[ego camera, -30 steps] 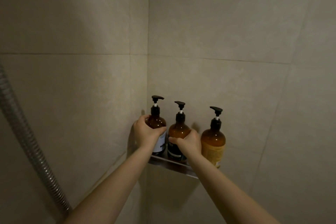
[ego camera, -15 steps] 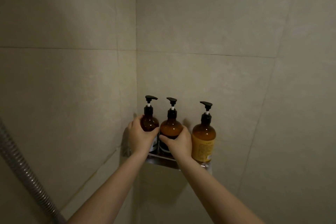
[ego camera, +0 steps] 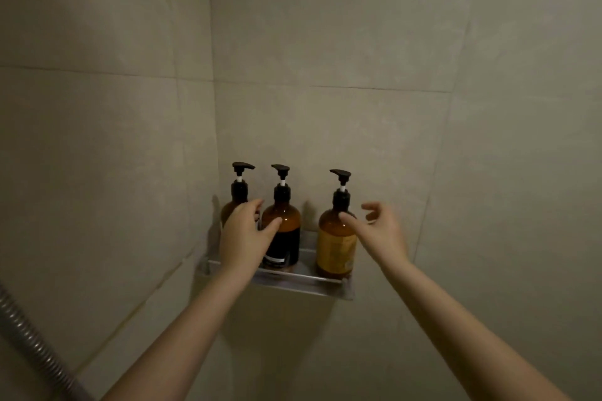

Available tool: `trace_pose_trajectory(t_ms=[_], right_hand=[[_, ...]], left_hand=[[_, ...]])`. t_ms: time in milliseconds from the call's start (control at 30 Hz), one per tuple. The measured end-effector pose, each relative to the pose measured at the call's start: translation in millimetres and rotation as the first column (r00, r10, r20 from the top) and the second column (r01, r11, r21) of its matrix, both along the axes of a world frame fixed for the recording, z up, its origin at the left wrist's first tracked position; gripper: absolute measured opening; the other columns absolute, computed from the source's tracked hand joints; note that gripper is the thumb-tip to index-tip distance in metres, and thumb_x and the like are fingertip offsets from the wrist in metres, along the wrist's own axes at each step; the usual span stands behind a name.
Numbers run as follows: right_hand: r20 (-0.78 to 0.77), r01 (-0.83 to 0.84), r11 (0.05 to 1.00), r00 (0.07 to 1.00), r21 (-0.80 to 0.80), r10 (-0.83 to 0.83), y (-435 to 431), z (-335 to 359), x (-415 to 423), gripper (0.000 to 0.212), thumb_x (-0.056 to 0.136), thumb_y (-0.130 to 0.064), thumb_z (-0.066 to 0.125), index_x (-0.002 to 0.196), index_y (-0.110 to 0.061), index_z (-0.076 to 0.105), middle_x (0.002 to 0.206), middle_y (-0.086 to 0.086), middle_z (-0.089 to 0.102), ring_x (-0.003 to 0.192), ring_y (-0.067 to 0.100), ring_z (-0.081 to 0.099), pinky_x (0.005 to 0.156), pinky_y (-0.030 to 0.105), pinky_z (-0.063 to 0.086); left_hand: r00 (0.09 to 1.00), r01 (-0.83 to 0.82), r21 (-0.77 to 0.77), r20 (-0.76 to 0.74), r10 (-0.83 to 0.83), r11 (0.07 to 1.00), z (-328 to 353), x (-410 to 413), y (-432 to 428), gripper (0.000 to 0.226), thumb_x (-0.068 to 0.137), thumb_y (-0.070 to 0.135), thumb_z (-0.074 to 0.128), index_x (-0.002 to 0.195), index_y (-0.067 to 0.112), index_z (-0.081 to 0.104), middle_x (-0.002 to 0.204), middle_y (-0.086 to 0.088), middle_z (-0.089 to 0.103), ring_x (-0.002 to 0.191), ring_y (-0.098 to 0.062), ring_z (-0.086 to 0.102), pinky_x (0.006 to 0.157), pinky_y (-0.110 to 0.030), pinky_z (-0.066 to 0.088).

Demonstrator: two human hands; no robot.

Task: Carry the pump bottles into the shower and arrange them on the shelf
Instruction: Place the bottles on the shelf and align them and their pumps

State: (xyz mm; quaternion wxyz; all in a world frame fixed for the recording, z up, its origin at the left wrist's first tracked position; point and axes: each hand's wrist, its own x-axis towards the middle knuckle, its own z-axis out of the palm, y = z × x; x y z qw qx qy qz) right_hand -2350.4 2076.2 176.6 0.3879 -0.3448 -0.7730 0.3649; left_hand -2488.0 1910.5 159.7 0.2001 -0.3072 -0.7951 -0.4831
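Three amber pump bottles stand upright in a row on a metal corner shelf (ego camera: 303,280). My left hand (ego camera: 242,238) covers most of the left bottle (ego camera: 239,192). Its fingers curl loosely toward the gap beside the dark-labelled middle bottle (ego camera: 283,238), and its thumb lies across that bottle's shoulder. It grips neither bottle. My right hand (ego camera: 379,234) is open just right of the yellow-labelled right bottle (ego camera: 335,247), fingers spread, thumb tip touching the bottle's shoulder below the pump collar.
Beige tiled walls meet in a corner right behind the shelf. A ribbed metal shower hose (ego camera: 35,352) runs diagonally across the lower left. A gap separates the middle and right bottles.
My right hand let go of the middle bottle and moved right to the right bottle. My left hand loosened its grip on the left bottle and shifted toward the middle one.
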Motion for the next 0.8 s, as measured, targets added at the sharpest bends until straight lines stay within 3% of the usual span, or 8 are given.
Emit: trace_pose_trajectory(t_ms=[167, 267, 367, 500, 667, 733, 800], right_hand=[[0.279, -0.055, 0.986, 0.960, 0.158, 0.008, 5.7, 14.6, -16.3, 0.095, 0.055, -0.074, 0.067, 0.129, -0.017, 0.046, 0.126, 0.004, 0.055, 0.108, 0.020, 0.057, 0.079, 0.036, 0.055], [0.436, -0.065, 0.968, 0.899, 0.241, -0.048, 1.2, 15.6, -24.2, 0.091, 0.054, -0.078, 0.065, 0.121, -0.018, 0.053, 0.114, 0.003, 0.060, 0.096, 0.019, 0.061, 0.070, 0.035, 0.057], [0.411, -0.110, 0.969, 0.912, 0.221, 0.010, 4.7, 14.3, -29.9, 0.073, 0.058, -0.064, 0.074, 0.114, -0.020, 0.055, 0.106, 0.000, 0.064, 0.089, 0.017, 0.061, 0.067, 0.030, 0.055], [0.372, -0.305, 0.952, 0.887, 0.030, 0.272, 16.3, 19.8, -32.1, 0.072, 0.066, -0.038, 0.081, 0.127, -0.016, 0.052, 0.124, 0.004, 0.061, 0.103, 0.017, 0.058, 0.075, 0.025, 0.046], [0.364, -0.429, 0.897, 0.822, -0.108, 0.437, 25.3, 29.1, -27.1, 0.066, 0.073, -0.019, 0.078, 0.132, -0.013, 0.047, 0.131, 0.006, 0.056, 0.119, 0.023, 0.052, 0.093, 0.033, 0.045], [0.338, -0.452, 0.884, 0.818, -0.122, 0.465, 25.8, 27.4, -25.2, 0.066, 0.075, -0.017, 0.076, 0.134, -0.012, 0.046, 0.132, 0.007, 0.054, 0.121, 0.024, 0.051, 0.097, 0.036, 0.045], [0.304, -0.443, 0.890, 0.837, -0.110, 0.454, 22.5, 22.5, -26.4, 0.072, 0.073, -0.028, 0.078, 0.135, -0.012, 0.044, 0.133, 0.008, 0.054, 0.117, 0.021, 0.053, 0.093, 0.032, 0.047]], left_hand=[[0.999, 0.035, -0.089, 0.010, -0.035, 0.995, 10.8, -0.8, 6.7, 0.047, 0.078, 0.032, 0.069, 0.119, 0.011, 0.059, 0.105, -0.004, 0.069, 0.097, -0.021, 0.065, 0.070, -0.027, 0.046], [0.999, 0.035, -0.135, 0.027, -0.031, 0.990, 16.2, -0.3, 9.4, 0.053, 0.077, 0.033, 0.070, 0.124, 0.010, 0.058, 0.114, -0.006, 0.068, 0.103, -0.021, 0.063, 0.080, -0.029, 0.049], [0.999, 0.043, -0.197, 0.001, -0.044, 0.979, 21.2, 0.7, 12.1, 0.046, 0.076, 0.035, 0.071, 0.115, 0.011, 0.064, 0.107, -0.006, 0.070, 0.096, -0.019, 0.065, 0.076, -0.030, 0.052], [0.998, 0.050, -0.269, -0.015, -0.056, 0.962, 26.1, 1.0, 13.5, 0.042, 0.076, 0.039, 0.071, 0.105, 0.009, 0.067, 0.097, -0.006, 0.071, 0.084, -0.016, 0.065, 0.069, -0.028, 0.053], [0.994, 0.106, -0.253, 0.053, -0.095, 0.962, 29.0, -4.8, 11.1, 0.045, 0.073, 0.036, 0.074, 0.110, 0.010, 0.067, 0.100, -0.005, 0.071, 0.081, -0.012, 0.060, 0.066, -0.023, 0.046], [0.991, 0.133, -0.244, 0.066, -0.121, 0.961, 29.4, -8.3, 8.3, 0.050, 0.074, 0.034, 0.074, 0.117, 0.011, 0.063, 0.108, -0.005, 0.070, 0.088, -0.012, 0.060, 0.072, -0.023, 0.044], [0.987, 0.155, -0.265, 0.070, -0.142, 0.952, 29.7, -11.9, 6.5, 0.059, 0.075, 0.035, 0.073, 0.126, 0.010, 0.056, 0.121, -0.007, 0.065, 0.105, -0.018, 0.060, 0.083, -0.029, 0.047]])
